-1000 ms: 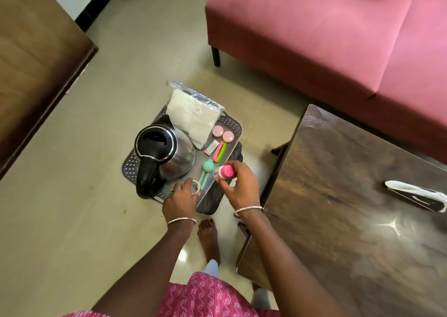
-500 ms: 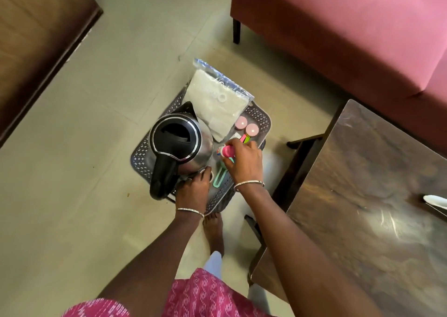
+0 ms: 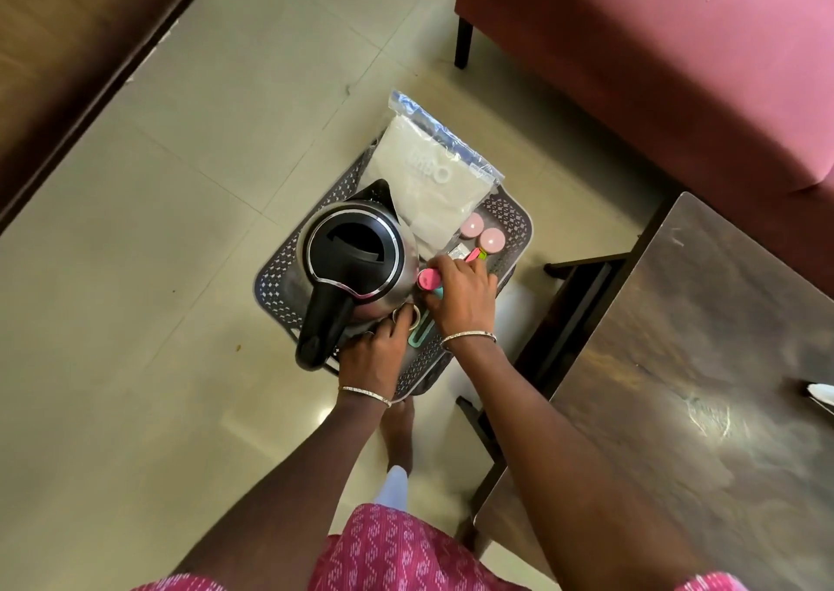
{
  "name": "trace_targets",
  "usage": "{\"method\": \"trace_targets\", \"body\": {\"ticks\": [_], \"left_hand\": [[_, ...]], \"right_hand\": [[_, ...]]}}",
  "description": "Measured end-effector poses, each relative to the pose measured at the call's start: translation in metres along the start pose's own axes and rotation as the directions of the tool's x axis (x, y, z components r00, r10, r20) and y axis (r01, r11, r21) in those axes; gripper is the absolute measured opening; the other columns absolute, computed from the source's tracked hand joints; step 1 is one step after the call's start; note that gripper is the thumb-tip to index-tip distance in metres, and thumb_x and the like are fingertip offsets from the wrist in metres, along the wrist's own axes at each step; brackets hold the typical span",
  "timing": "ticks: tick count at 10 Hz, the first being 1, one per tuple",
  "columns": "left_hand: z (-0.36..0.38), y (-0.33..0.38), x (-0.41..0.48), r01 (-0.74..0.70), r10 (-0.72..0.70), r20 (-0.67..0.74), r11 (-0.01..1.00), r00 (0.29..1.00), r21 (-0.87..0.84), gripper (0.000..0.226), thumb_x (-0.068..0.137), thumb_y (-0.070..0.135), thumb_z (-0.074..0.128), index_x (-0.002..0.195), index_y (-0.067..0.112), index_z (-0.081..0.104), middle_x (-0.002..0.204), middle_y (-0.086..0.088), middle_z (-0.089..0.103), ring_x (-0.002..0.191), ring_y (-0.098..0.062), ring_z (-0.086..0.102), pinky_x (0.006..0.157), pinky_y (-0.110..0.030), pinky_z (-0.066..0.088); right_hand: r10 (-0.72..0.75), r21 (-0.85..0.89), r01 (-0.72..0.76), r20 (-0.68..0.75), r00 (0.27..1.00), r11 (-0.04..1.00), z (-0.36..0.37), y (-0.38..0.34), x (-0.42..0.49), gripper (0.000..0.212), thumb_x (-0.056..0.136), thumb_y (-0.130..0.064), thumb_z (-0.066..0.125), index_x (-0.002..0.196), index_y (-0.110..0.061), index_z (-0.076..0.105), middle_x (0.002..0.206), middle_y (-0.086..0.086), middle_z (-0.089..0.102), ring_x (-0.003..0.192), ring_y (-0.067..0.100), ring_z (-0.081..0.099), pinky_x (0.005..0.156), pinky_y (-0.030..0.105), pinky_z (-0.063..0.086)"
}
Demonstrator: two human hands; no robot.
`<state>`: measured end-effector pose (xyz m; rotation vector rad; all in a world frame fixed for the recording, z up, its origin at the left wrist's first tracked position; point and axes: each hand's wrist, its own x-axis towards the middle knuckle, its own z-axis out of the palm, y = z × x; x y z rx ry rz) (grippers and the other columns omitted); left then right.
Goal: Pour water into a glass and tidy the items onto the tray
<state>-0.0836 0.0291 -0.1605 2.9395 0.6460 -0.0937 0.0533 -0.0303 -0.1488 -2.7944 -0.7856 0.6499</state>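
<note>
A grey perforated tray (image 3: 280, 274) sits low between the sofa and the wooden table. On it stand a steel kettle (image 3: 356, 261) with a black lid and handle, a white packet in a clear bag (image 3: 424, 184), two small pink tubs (image 3: 483, 232) and a teal tool (image 3: 417, 333). My left hand (image 3: 377, 349) grips a small glass (image 3: 408, 317) beside the kettle's base. My right hand (image 3: 458, 299) holds a pink capped item (image 3: 428, 279) just above the tray, next to the kettle.
A pink sofa (image 3: 654, 71) fills the upper right. A dark wooden table (image 3: 699, 387) is at the right, with a white object (image 3: 821, 392) at its edge. Brown furniture (image 3: 67, 62) stands at the upper left. Tiled floor lies around the tray, and a bare foot (image 3: 399, 428) shows below it.
The view has moved closer over the tray. My right hand has carried the pink item down next to the kettle. My left hand has stayed on the glass.
</note>
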Motion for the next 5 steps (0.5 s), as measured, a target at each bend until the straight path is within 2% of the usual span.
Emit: {"method": "trace_targets", "body": {"ticks": [1, 2, 3, 4, 5], "left_hand": [[-0.005, 0.001, -0.001, 0.023, -0.022, -0.021, 0.999, 1.0, 0.04, 0.03, 0.089, 0.012, 0.061, 0.116, 0.021, 0.067, 0.075, 0.001, 0.071, 0.064, -0.015, 0.069, 0.052, -0.026, 0.056], [-0.013, 0.002, -0.005, 0.078, -0.078, 0.003, 0.996, 0.997, 0.041, 0.028, 0.084, 0.009, 0.065, 0.11, 0.019, 0.069, 0.071, 0.001, 0.07, 0.06, -0.016, 0.069, 0.048, -0.025, 0.054], [-0.026, 0.006, -0.016, 0.134, -0.134, 0.038, 0.991, 0.99, 0.001, 0.03, 0.076, 0.008, 0.072, 0.106, 0.014, 0.07, 0.075, -0.003, 0.071, 0.061, -0.02, 0.07, 0.049, -0.026, 0.054], [-0.04, 0.015, -0.028, 0.183, -0.169, 0.108, 0.974, 0.98, -0.135, 0.033, 0.075, 0.003, 0.073, 0.107, 0.007, 0.068, 0.079, -0.009, 0.07, 0.065, -0.028, 0.069, 0.054, -0.031, 0.056], [-0.051, 0.028, -0.04, 0.168, -0.126, 0.186, 0.958, 0.974, -0.234, 0.03, 0.081, 0.003, 0.065, 0.111, 0.006, 0.064, 0.088, -0.013, 0.068, 0.077, -0.031, 0.068, 0.067, -0.036, 0.055]], "right_hand": [[-0.002, 0.008, 0.002, -0.005, 1.0, 1.0, 0.003, 0.001, -0.004, 0.042, 0.084, -0.03, 0.069, 0.122, -0.02, 0.056, 0.121, 0.005, 0.065, 0.118, 0.03, 0.047, 0.088, 0.041, 0.034], [0.006, 0.056, -0.005, -0.03, 1.0, 0.998, -0.001, 0.001, -0.011, 0.048, 0.08, -0.023, 0.073, 0.125, -0.019, 0.056, 0.124, 0.006, 0.061, 0.118, 0.03, 0.048, 0.09, 0.04, 0.035], [0.012, 0.073, -0.004, -0.107, 0.994, 0.997, -0.01, 0.006, -0.031, 0.04, 0.082, -0.023, 0.07, 0.121, -0.018, 0.06, 0.121, 0.006, 0.061, 0.113, 0.03, 0.052, 0.088, 0.039, 0.038], [0.068, 0.137, -0.041, -0.198, 0.978, 0.99, -0.022, 0.016, -0.057, 0.03, 0.083, -0.019, 0.066, 0.113, -0.016, 0.065, 0.112, 0.007, 0.064, 0.105, 0.031, 0.055, 0.083, 0.04, 0.042], [0.128, 0.187, -0.08, -0.266, 0.955, 0.979, -0.03, 0.037, -0.096, 0.02, 0.086, -0.017, 0.063, 0.106, -0.016, 0.067, 0.107, 0.006, 0.065, 0.101, 0.03, 0.057, 0.08, 0.04, 0.043]]}}
